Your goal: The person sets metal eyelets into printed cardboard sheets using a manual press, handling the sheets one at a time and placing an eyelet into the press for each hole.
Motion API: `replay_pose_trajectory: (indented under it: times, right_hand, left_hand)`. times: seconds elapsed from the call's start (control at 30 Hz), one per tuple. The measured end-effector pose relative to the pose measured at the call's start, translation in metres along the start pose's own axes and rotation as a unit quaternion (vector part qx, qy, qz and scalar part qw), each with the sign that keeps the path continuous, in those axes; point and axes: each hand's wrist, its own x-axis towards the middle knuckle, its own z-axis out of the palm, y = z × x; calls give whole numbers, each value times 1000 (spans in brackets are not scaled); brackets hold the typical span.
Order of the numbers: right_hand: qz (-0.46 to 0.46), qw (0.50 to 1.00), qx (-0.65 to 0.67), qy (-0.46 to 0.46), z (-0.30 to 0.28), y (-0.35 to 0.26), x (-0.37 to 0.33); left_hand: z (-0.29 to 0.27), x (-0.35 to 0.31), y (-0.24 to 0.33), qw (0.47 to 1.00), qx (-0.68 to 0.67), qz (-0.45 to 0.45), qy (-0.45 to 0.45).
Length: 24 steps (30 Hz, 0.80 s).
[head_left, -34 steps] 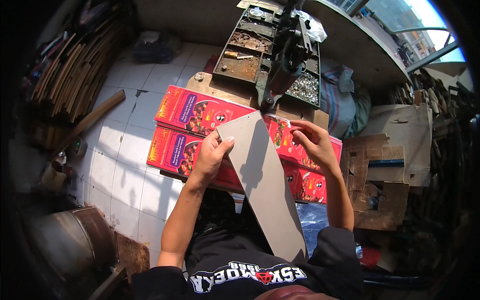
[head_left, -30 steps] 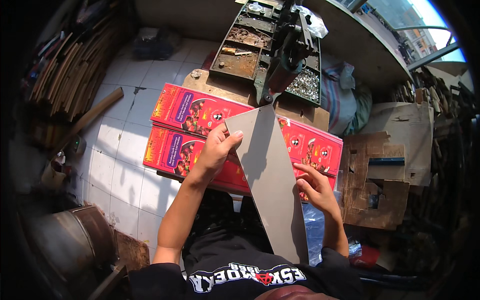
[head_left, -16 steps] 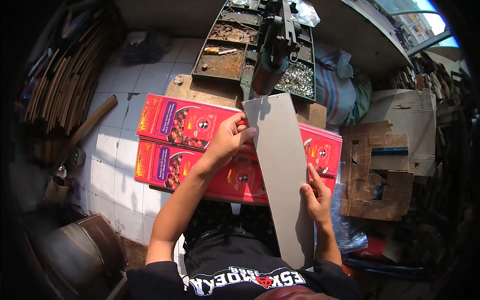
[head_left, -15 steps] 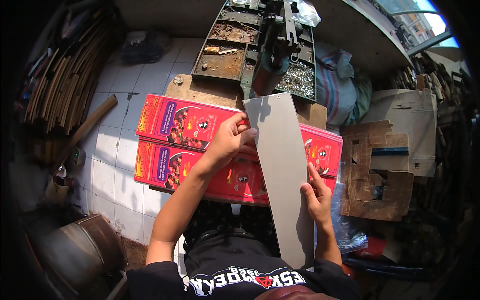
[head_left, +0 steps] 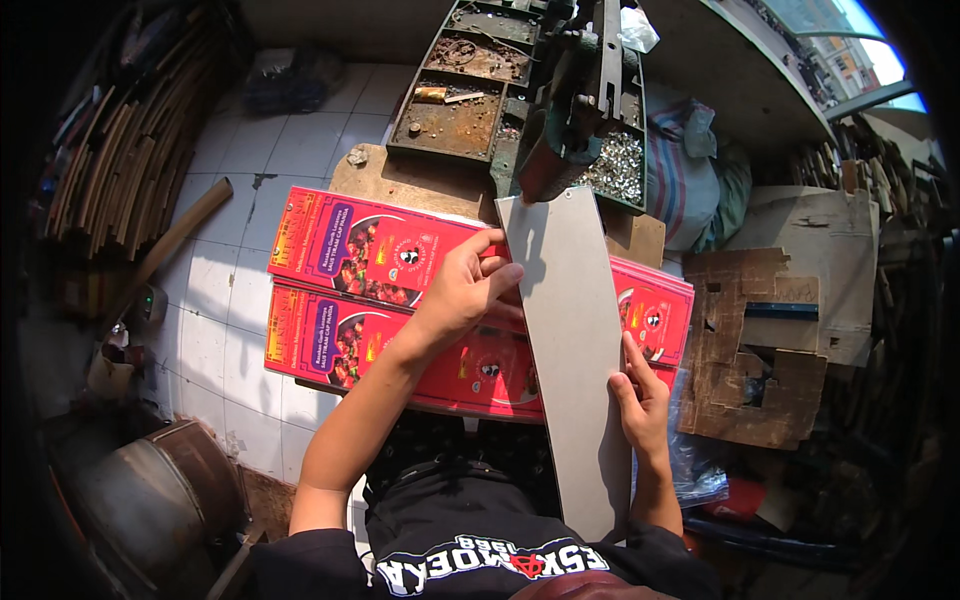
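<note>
A long grey cardboard panel [head_left: 575,370] stretches from my lap up to a dark metal press-like machine [head_left: 560,150], its far end at the machine's lower end. My left hand [head_left: 468,290] is closed on the panel's left edge near that end, thumb on top and fingers partly beneath. Lower down, my right hand [head_left: 643,400] grips the right edge, with the thumb on the grey face and the other fingers along the side. Beneath the panel lie red printed panels [head_left: 350,335] with food pictures, in two overlapping rows.
A compartmented metal tray [head_left: 450,125] around the machine holds small shiny metal pieces [head_left: 612,165] and rusty bits. Cardboard sheets [head_left: 130,150] are stacked at the far left. Torn brown cardboard [head_left: 750,350] lies at the right, and a metal drum [head_left: 150,490] stands at the lower left.
The grey panel's far end has shifted slightly right with both hands still on it. The machine and tray appear a little further right and lower in view.
</note>
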Motion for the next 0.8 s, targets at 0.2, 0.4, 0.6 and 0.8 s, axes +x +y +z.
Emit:
replay_pose_trajectory:
  times: [0.2, 0.4, 0.6, 0.8]
  right_hand:
    - [-7, 1000, -16, 5, 3, -4, 0]
    - [-13, 1000, -6, 6, 1, 4, -4]
    - [19, 999, 26, -11, 0, 6, -5]
    - [0, 994, 104, -39, -1, 1, -18]
  left_hand:
    - [1, -1, 0, 1000, -6, 2, 2]
    - [0, 0, -1, 1000, 3, -6, 0]
    - [1, -5, 3, 1000, 11, 7, -2]
    - [7, -20, -1, 999, 25, 24, 0]
